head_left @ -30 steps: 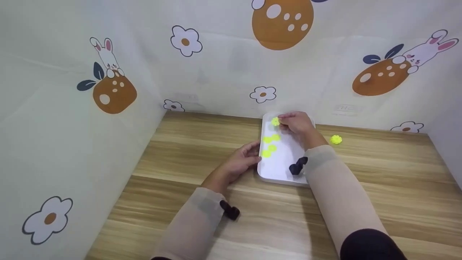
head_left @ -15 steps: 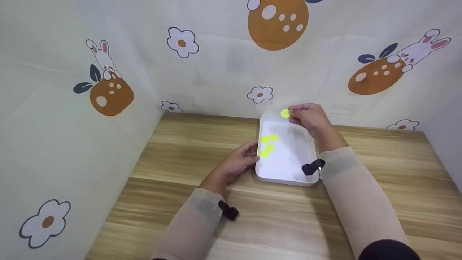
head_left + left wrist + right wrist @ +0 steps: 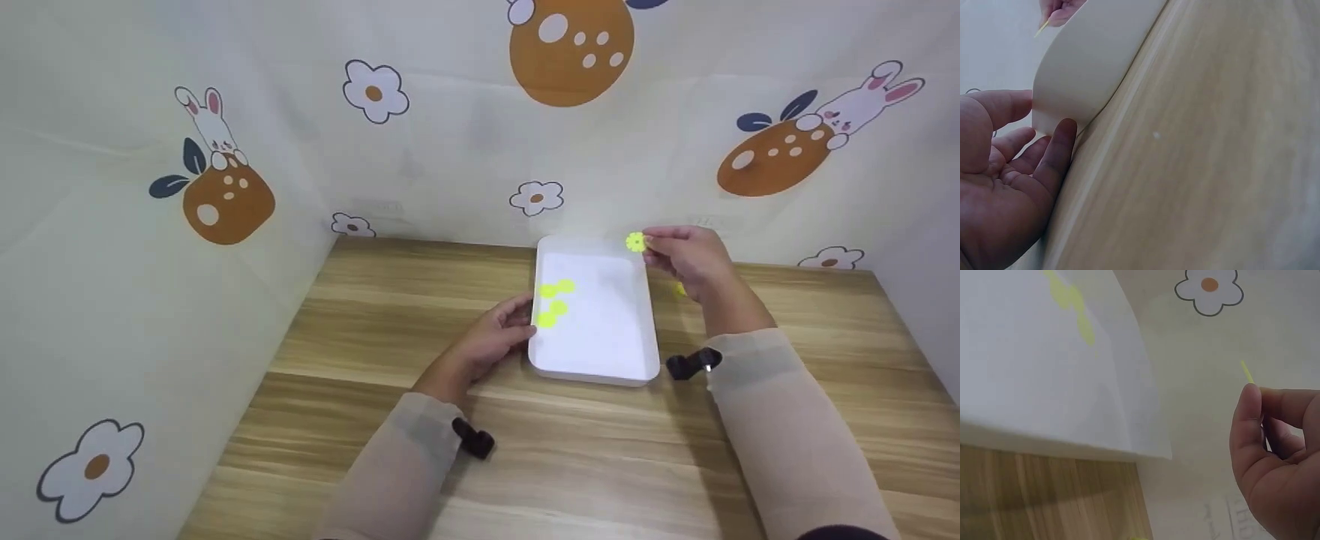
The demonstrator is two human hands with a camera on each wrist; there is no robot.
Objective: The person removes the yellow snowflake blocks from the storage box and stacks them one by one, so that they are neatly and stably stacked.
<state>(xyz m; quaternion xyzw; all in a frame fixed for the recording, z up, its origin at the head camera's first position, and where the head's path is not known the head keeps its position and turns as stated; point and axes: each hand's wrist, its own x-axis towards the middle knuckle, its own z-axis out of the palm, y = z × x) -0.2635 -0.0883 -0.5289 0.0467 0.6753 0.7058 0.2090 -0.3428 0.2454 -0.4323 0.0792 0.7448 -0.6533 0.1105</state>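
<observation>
A white rectangular tray (image 3: 592, 367) lies on the wooden table, with several yellow flower-shaped discs (image 3: 559, 307) near its left wall. My left hand (image 3: 495, 334) rests against the tray's left side; in the left wrist view the fingertips touch the outer wall and the fingers are not wrapped round it. Above the tray's far right corner, my right hand (image 3: 690, 255) pinches a yellow flower-shaped disc (image 3: 636, 241) between thumb and forefinger. The right wrist view shows this disc edge-on, as a thin strip, beyond the fingertips.
Another yellow piece (image 3: 680, 289) lies on the table right of the tray, mostly hidden by the right hand. A pale printed cloth (image 3: 450, 150) hangs behind and at the sides. The wooden table (image 3: 375, 315) stretches around the tray.
My right hand has moved from over the tray's far left part to the right with the yellow disc. The left hand keeps its place by the tray, and the discs in it stay put.
</observation>
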